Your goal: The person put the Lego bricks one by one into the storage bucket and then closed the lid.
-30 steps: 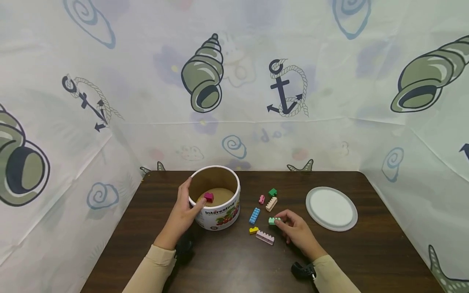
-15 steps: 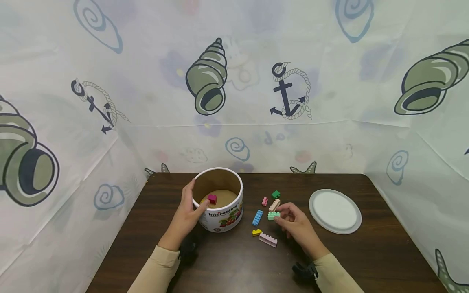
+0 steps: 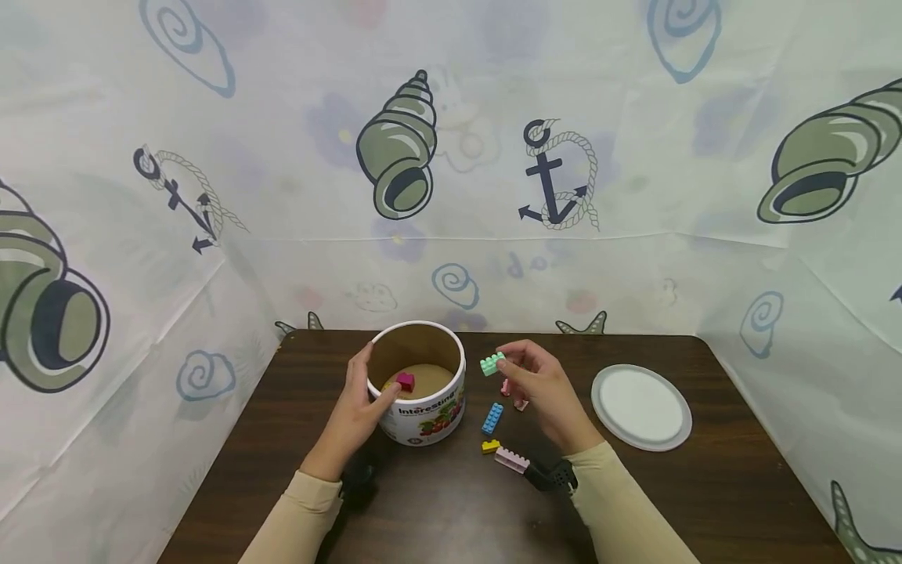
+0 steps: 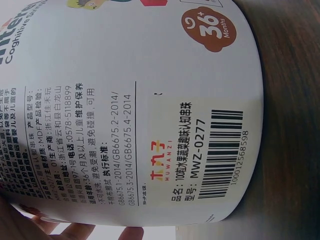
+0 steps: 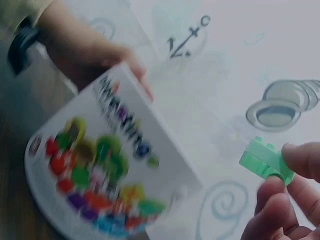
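Near side: see lilac brick on desk, yellow brick just beside, blue brick beyond. Gripping bucket with left hand, fingers spread round wall, thumb over rim. Pinching mint-green brick between thumb and fingertips of right hand, clear of desk, just right of bucket. Can make out magenta brick inside bucket. Can't see all of pink brick or peach brick, partly behind right hand. Round white lid farther right. Blurry bucket print in right wrist view.
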`<state>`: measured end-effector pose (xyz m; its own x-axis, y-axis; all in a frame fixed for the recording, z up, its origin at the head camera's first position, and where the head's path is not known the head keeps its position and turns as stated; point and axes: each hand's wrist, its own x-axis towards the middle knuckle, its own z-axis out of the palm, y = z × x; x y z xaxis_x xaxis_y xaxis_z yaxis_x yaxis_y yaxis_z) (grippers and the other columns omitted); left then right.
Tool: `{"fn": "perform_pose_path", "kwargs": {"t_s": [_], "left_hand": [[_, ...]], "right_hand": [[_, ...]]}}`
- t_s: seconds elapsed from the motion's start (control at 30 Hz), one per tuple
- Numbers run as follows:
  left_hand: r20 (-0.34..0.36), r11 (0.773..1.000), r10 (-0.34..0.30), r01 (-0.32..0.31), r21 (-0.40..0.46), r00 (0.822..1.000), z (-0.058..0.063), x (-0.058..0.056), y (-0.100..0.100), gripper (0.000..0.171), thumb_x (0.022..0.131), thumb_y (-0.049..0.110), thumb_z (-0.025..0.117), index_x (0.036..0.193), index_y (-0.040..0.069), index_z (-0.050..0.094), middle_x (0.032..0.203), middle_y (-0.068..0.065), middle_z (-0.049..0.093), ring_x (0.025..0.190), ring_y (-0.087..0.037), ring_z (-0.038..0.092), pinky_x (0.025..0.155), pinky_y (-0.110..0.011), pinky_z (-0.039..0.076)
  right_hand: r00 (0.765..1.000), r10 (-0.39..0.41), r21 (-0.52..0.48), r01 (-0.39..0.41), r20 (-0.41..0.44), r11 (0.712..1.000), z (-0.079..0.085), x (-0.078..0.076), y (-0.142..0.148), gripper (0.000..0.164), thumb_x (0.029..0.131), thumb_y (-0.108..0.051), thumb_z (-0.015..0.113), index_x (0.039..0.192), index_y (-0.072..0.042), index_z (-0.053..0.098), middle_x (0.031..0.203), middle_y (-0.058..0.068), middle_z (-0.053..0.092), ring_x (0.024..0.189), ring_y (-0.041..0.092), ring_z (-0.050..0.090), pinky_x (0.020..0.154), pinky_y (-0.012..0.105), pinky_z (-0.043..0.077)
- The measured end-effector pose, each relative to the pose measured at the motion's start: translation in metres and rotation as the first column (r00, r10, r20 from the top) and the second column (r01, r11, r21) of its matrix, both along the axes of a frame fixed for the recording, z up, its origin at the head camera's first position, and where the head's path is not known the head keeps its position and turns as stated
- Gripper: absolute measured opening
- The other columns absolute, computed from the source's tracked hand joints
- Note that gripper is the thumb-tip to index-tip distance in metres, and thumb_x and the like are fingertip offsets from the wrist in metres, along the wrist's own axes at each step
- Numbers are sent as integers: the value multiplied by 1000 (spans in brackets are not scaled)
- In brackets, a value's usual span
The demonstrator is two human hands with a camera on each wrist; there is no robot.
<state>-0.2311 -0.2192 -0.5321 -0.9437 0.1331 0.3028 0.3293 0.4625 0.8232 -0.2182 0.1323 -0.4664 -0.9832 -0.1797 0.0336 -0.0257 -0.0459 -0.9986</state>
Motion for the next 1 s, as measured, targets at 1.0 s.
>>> {"fn": "perform_pose_path", "kwargs": {"t_s": [1.0], "left_hand": [[11,1000,13,-13,-19,1000,4,1,0,98,103,40,74,175,11,14,175,-18,22,158,-45,36,128,-71,29]], "right_hand": [[997,-3,71,-2,71,997,34,-33,-82,31,108,-39,69,125,-13,67,109,9,71,87,24,74,61,29,55]]}}
